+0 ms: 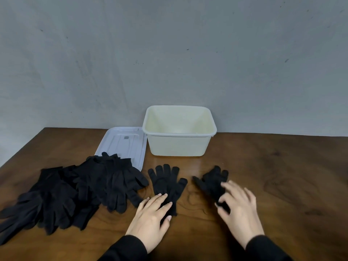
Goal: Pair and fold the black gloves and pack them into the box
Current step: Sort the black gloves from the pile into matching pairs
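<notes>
A black glove (166,182) lies flat on the wooden table, fingers pointing away from me. My left hand (153,216) rests flat on its cuff end, fingers spread. A second black glove (211,180) lies crumpled to the right, and my right hand (239,208) pinches its near end; the hand is blurred. A heap of several more black gloves (75,191) spreads across the left side of the table. The cream plastic box (178,146) stands open behind the two gloves, with nothing visible inside.
The box's pale lid (130,142) lies flat left of the box, partly under the glove heap. A grey wall rises just behind the table's far edge. The brown table (282,176) extends to the right.
</notes>
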